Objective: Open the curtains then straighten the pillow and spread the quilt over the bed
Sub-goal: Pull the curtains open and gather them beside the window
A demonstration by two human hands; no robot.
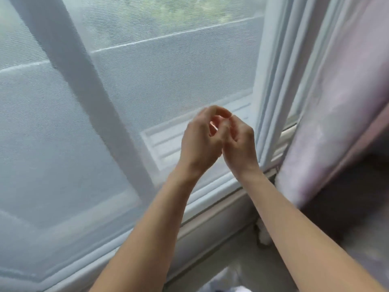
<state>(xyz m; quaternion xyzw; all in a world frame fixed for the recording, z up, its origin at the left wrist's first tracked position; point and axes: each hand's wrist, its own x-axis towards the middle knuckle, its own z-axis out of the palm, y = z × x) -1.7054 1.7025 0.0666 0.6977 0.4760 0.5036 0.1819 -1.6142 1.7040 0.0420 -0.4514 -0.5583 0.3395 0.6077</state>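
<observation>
Both bare forearms reach up from the bottom edge toward the window, and the left hand [201,138] and right hand [239,140] meet in front of the lower pane, touching each other at the fingertips. The fingers of each are curled inward; whether they pinch anything is too blurred to tell. A sheer white mesh curtain [63,123] hangs across the glass, covering the left and centre of the view, with greenery dimly visible through it. The pale pink-and-white thick curtain [341,102] hangs bunched at the right edge, beside the white window frame [280,81]. Below runs the white window sill [210,209]. White cloth at the bottom edge is cut off.
</observation>
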